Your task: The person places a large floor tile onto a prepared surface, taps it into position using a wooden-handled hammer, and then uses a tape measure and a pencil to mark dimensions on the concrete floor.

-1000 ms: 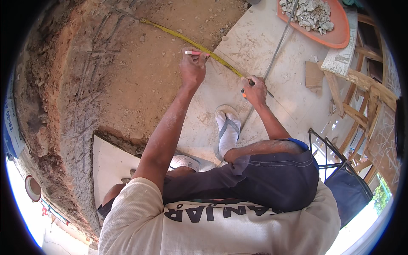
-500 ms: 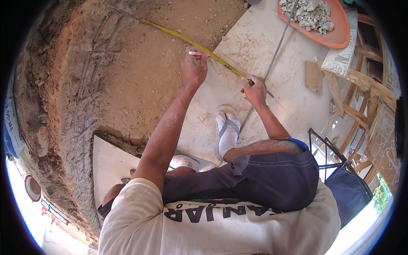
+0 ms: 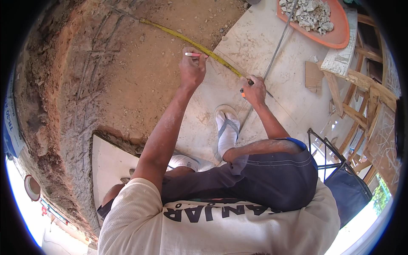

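Note:
A yellow tape measure blade point(image 3: 187, 39) stretches from the dirt at upper left across the edge of the pale tiles. My right hand point(image 3: 255, 91) is closed around the tape measure's black and orange case point(image 3: 242, 93) at the blade's near end, low over the tiles. Just below the middle of the blade, my left hand point(image 3: 192, 72) pinches a slim pink and white marker point(image 3: 194, 54). The marker lies nearly level, its pink end pointing right, close to the tape. Whether that end touches the floor I cannot tell.
A long thin metal rod point(image 3: 278, 46) crosses the tiles. At upper right, an orange basin point(image 3: 342, 36) holds broken rubble. Wooden framing point(image 3: 356, 114) and a dark folding chair point(image 3: 346, 193) stand to the right. A rough broken wall point(image 3: 55, 123) rises on the left. Cardboard point(image 3: 313, 77) lies nearby.
My left hand has shifted slightly left and down, with the marker moving a little lower. My right hand and the tape have hardly moved.

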{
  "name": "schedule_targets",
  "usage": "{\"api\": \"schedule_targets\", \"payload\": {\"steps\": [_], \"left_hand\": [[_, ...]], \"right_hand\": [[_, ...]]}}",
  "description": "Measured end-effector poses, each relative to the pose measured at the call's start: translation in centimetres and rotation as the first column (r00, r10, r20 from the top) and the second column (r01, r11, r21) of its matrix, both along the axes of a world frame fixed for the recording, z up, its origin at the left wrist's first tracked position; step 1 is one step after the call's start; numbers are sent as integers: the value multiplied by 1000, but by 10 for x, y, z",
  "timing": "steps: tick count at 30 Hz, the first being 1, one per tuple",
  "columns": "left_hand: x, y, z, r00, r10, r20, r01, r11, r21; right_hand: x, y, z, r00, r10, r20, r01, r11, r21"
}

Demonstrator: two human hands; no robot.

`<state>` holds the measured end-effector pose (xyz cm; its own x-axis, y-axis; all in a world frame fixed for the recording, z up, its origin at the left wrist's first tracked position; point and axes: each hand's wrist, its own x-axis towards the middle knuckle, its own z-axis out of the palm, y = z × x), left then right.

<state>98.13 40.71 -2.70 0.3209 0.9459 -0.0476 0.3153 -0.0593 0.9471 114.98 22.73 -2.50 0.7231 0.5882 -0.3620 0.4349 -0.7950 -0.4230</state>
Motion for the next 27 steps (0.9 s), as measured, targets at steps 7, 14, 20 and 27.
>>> {"api": "schedule_targets", "payload": {"steps": [7,14,20,27], "left_hand": [[19,-37,22,986,-18,163,45,986,-162],[26,-70,17,988,-95,123,128,947,-296],[24,-71,15,987,-45,151,93,941,-326],[25,-66,9,960,85,265,54,879,-474]], "right_hand": [[-5,6,4,1000,-18,12,19,997,-80],[-15,6,14,976,159,147,-140,982,-130],[-13,1,0,966,187,180,-186,982,-22],[-2,9,5,974,206,90,-210,977,29]]}}
